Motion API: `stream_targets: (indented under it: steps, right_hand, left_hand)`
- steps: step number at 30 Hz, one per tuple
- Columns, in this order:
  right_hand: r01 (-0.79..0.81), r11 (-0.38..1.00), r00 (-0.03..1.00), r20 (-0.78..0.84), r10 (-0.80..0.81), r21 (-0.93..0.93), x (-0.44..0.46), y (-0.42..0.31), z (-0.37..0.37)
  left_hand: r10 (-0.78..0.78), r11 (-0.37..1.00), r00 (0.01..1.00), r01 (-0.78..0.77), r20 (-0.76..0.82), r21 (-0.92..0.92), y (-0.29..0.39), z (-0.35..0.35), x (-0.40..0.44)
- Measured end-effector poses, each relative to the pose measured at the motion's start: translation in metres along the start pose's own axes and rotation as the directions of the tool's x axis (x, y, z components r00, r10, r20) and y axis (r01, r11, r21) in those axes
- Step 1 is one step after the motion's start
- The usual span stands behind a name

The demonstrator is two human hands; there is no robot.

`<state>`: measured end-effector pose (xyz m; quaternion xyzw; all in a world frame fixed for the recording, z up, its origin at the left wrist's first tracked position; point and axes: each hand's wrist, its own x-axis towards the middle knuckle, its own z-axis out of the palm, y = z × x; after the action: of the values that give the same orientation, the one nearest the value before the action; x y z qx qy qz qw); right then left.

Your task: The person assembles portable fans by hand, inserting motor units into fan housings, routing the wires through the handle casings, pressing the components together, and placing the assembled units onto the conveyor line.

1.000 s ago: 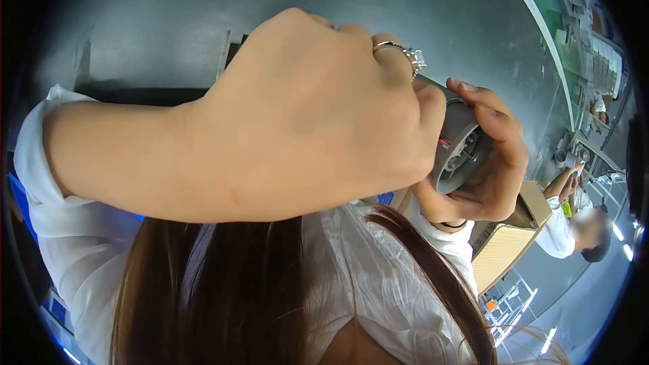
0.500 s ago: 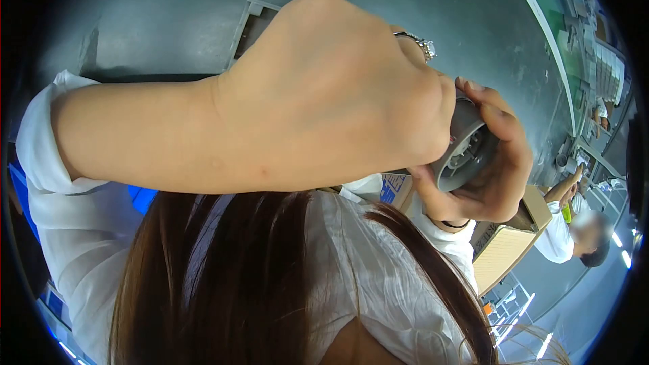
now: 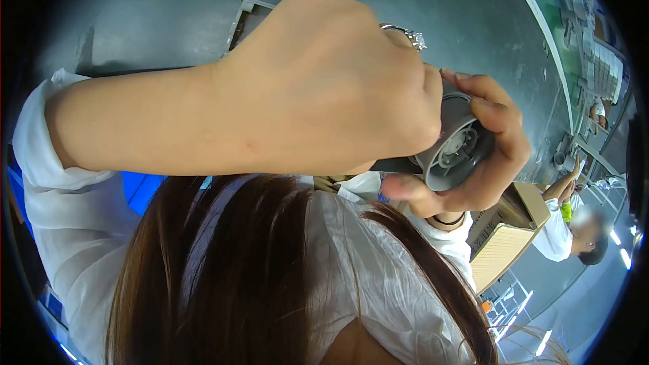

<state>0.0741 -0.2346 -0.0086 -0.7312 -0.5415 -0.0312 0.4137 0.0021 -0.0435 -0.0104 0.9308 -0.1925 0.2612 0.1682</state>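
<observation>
Grey, likely plastic round housing (image 3: 456,152), left of the carton (image 3: 503,250); probably light, stiff, slick. Our right hand (image 3: 497,142) cups it, fingers curved; left hand (image 3: 331,88) curled, pinch unclear. We'd grip the outer wall.

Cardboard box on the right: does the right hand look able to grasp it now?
Probably not: the right hand is curled round the grey part, so its fingers look occupied, though the cardboard box appears close by in this view.
</observation>
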Motion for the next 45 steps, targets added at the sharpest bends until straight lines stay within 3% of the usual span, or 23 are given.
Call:
stream_targets:
  steps: [4, 6, 7, 10, 15, 18, 28, 33, 39, 43, 45]
  right_hand:
    - [0.038, 0.996, 0.996, 0.087, -0.031, -0.085, 0.005, -0.006, -0.006]
    - [0.038, 0.998, 0.998, 0.053, -0.035, -0.058, 0.002, -0.007, -0.002]
    - [0.03, 0.999, 0.999, -0.025, -0.03, 0.019, -0.006, -0.004, 0.007]
    - [-0.034, 0.986, 0.998, -0.053, 0.044, 0.163, -0.016, -0.011, 0.011]
    - [-0.081, 0.963, 0.988, -0.106, 0.111, 0.258, -0.015, -0.027, 0.028]
    - [-0.098, 0.95, 0.976, -0.16, 0.15, 0.297, -0.015, -0.03, 0.035]
    - [0.048, 0.971, 0.955, -0.296, 0.024, 0.233, -0.006, -0.028, 0.051]
    - [0.019, 0.997, 0.979, -0.204, -0.002, 0.079, -0.002, -0.03, 0.04]
    - [0.02, 1.0, 0.992, -0.123, -0.018, 0.018, 0.003, -0.028, 0.035]
    - [-0.099, 0.992, 0.995, -0.005, 0.099, -0.079, 0.005, -0.032, 0.024]
    - [-0.136, 0.989, 0.991, -0.02, 0.135, -0.059, 0.01, -0.028, 0.024]
  left_hand:
    - [-0.017, 0.998, 0.999, 0.019, 0.034, -0.058, -0.001, -0.005, -0.007]
    - [-0.022, 0.995, 1.0, 0.022, 0.006, -0.098, -0.001, -0.006, -0.013]
    - [-0.022, 0.992, 0.999, 0.019, -0.024, -0.121, 0.0, -0.005, -0.016]
    - [-0.026, 0.982, 0.994, 0.005, -0.108, -0.188, 0.002, 0.0, -0.02]
    - [-0.007, 0.972, 0.992, -0.023, -0.124, -0.233, -0.004, -0.011, -0.029]
    - [0.011, 0.976, 0.993, -0.036, -0.119, -0.214, -0.005, -0.011, -0.031]
    - [0.084, 0.986, 0.988, -0.101, -0.129, -0.136, -0.017, -0.017, -0.032]
    - [0.099, 0.984, 0.987, -0.116, -0.123, -0.139, -0.019, -0.018, -0.031]
    - [0.067, 0.986, 0.994, -0.08, -0.09, -0.144, -0.019, -0.02, -0.034]
    - [0.011, 0.989, 1.0, -0.015, -0.028, -0.148, -0.017, -0.021, -0.033]
    - [-0.041, 0.978, 0.994, 0.059, 0.097, -0.199, -0.019, -0.027, -0.031]
